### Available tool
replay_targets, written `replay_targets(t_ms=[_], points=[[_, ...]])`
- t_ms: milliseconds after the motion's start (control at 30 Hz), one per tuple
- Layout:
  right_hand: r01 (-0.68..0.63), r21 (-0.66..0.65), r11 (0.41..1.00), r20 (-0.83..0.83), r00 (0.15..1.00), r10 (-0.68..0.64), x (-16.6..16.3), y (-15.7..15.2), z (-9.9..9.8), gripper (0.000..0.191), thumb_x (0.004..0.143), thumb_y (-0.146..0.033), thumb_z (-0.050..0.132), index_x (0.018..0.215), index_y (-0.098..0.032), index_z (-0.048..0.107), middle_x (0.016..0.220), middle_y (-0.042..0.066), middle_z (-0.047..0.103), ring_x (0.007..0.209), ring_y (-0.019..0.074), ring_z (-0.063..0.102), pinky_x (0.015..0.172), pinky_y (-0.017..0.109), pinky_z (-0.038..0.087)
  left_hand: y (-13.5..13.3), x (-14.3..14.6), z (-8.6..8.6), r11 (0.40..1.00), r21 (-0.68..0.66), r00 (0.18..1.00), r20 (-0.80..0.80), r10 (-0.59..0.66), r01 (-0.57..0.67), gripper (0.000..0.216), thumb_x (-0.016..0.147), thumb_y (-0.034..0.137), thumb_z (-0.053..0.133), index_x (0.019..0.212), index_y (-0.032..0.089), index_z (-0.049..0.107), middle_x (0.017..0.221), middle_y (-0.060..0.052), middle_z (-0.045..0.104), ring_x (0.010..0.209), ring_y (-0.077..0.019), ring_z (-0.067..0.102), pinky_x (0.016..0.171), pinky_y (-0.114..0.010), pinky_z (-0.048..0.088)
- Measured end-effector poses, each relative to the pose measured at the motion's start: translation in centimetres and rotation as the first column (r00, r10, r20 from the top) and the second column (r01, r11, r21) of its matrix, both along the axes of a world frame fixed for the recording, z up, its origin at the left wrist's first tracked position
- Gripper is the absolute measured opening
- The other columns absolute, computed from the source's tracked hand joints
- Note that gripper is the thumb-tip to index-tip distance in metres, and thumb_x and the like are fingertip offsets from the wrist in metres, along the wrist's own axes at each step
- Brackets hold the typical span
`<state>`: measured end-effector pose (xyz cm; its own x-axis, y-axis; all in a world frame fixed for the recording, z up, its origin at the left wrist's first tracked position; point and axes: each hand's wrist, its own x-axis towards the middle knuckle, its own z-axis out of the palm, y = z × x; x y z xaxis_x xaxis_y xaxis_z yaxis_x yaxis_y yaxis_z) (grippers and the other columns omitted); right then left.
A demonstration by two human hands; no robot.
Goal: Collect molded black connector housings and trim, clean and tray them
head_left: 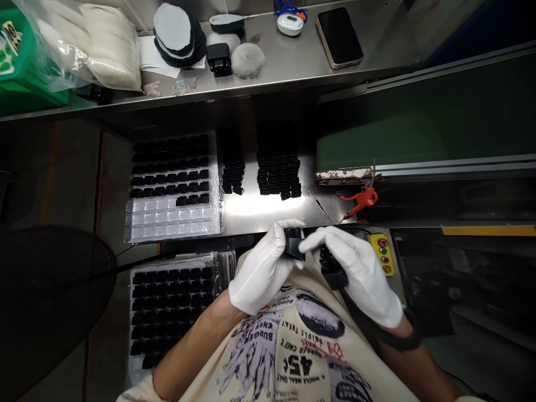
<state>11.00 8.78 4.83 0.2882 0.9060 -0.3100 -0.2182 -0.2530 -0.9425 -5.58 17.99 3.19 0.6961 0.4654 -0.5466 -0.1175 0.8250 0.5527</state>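
My left hand [259, 276], in a white glove, grips a black plastic housing [295, 245] between thumb and fingers in front of my chest. Curled in my right hand [362, 271], gloved too, is a second black plastic housing [333, 272]. The right fingertips reach toward the first housing; whether they touch it I cannot tell. Beyond the hands, a clear compartment tray [159, 223] is partly filled with rows of small black parts. More small black parts [278, 174] stand in tight groups on the steel table [251, 215].
Another filled tray [134, 365] lies lower left, beside a dark round fan [54, 301]. To the right are an orange air gun [362, 201], tweezers [317, 201], a green conveyor belt [431, 123] and a yellow button box [382, 255]. A phone [339, 38] lies on the shelf above.
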Motion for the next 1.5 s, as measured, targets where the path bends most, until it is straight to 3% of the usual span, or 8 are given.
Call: replay_targets(t_ms=[100, 200, 267, 500, 767, 1000, 1267, 1500], points=[[0.054, -0.024, 0.998, -0.103, 0.993, -0.056, 0.0, 0.1, -0.4, 0.040, 0.115, -0.049, 0.055, 0.092, -0.025, 0.078, 0.073, 0.002, 0.058, 0.058, 0.0143, 0.048, 0.057, 0.031, 0.045, 0.3, 0.0, -0.1, 1.000, -0.014, 1.000, 0.016, -0.009, 0.009, 0.058, 0.105, 0.068, 0.064, 0.134, 0.019, 0.073, 0.106, -0.010, 0.069, 0.091, -0.0186, 0.063, 0.084, -0.030, 0.056], [0.206, -0.082, 0.975, -0.264, 0.939, -0.221, -0.4, 0.6, -0.9, 0.032, 0.114, -0.052, 0.053, 0.105, -0.028, 0.072, 0.069, -0.002, 0.051, 0.048, 0.0106, 0.034, 0.042, 0.026, 0.023, 0.5, 0.0, -0.1, 0.999, -0.031, 0.998, 0.055, -0.006, 0.008, 0.059, 0.106, 0.069, 0.060, 0.133, 0.019, 0.073, 0.111, -0.011, 0.068, 0.091, -0.0171, 0.063, 0.084, -0.029, 0.055], [0.229, -0.124, 0.966, -0.347, 0.902, -0.258, -0.7, 1.0, -1.1, 0.033, 0.114, -0.057, 0.054, 0.109, -0.028, 0.069, 0.069, -0.004, 0.051, 0.045, 0.0089, 0.031, 0.040, 0.024, 0.019, 0.5, 0.1, -0.1, 0.999, -0.033, 0.998, 0.061, -0.014, 0.016, 0.058, 0.106, 0.070, 0.059, 0.130, 0.019, 0.073, 0.111, -0.011, 0.068, 0.089, -0.0164, 0.062, 0.084, -0.029, 0.055], [0.235, -0.183, 0.955, -0.423, 0.858, -0.292, -1.8, 1.7, -1.7, 0.054, 0.106, -0.078, 0.058, 0.122, -0.026, 0.067, 0.069, -0.004, 0.059, 0.043, 0.0091, 0.045, 0.037, 0.023, 0.032, 0.7, 0.4, 0.0, 0.998, -0.066, 0.998, 0.067, -0.013, 0.018, 0.053, 0.111, 0.063, 0.054, 0.130, 0.018, 0.073, 0.104, -0.009, 0.069, 0.086, -0.0161, 0.063, 0.090, -0.031, 0.056], [0.253, -0.218, 0.943, -0.444, 0.834, -0.327, -2.3, 2.3, -2.4, 0.060, 0.099, -0.081, 0.067, 0.126, -0.027, 0.067, 0.079, -0.003, 0.066, 0.044, 0.0092, 0.050, 0.035, 0.023, 0.038, 1.1, 0.1, 0.1, 1.000, -0.018, 1.000, 0.015, -0.006, 0.006, 0.053, 0.106, 0.064, 0.063, 0.131, 0.018, 0.074, 0.105, -0.011, 0.072, 0.090, -0.0201, 0.068, 0.088, -0.034, 0.058], [0.213, -0.197, 0.957, -0.462, 0.841, -0.282, -2.1, 2.1, -2.5, 0.056, 0.100, -0.077, 0.070, 0.129, -0.029, 0.067, 0.081, -0.002, 0.065, 0.051, 0.0114, 0.057, 0.039, 0.023, 0.039, 1.6, 0.4, 0.5, 0.999, -0.033, 0.998, 0.065, -0.023, 0.025, 0.041, 0.108, 0.051, 0.070, 0.131, 0.017, 0.073, 0.099, -0.008, 0.071, 0.085, -0.0180, 0.067, 0.084, -0.032, 0.057], [0.056, -0.148, 0.987, -0.561, 0.817, -0.131, -1.1, 2.1, -1.6, 0.042, 0.097, -0.058, 0.085, 0.120, -0.025, 0.074, 0.077, -0.001, 0.069, 0.058, 0.0112, 0.058, 0.051, 0.022, 0.049, 2.5, -0.4, -0.3, 0.980, -0.179, 0.978, 0.204, -0.050, 0.087, 0.029, 0.102, 0.039, 0.081, 0.110, 0.011, 0.081, 0.100, -0.013, 0.077, 0.087, -0.0180, 0.071, 0.079, -0.028, 0.053], [0.039, -0.166, 0.985, -0.565, 0.815, -0.128, -0.8, 1.8, -1.4, 0.065, 0.089, -0.050, 0.095, 0.141, -0.021, 0.069, 0.100, 0.008, 0.082, 0.077, 0.0161, 0.075, 0.058, 0.021, 0.059, 2.6, -1.2, -0.8, 0.923, -0.384, 0.965, 0.240, 0.103, -0.003, 0.033, 0.098, 0.040, 0.086, 0.111, 0.011, 0.082, 0.102, -0.009, 0.077, 0.092, -0.0162, 0.076, 0.098, -0.028, 0.066]])
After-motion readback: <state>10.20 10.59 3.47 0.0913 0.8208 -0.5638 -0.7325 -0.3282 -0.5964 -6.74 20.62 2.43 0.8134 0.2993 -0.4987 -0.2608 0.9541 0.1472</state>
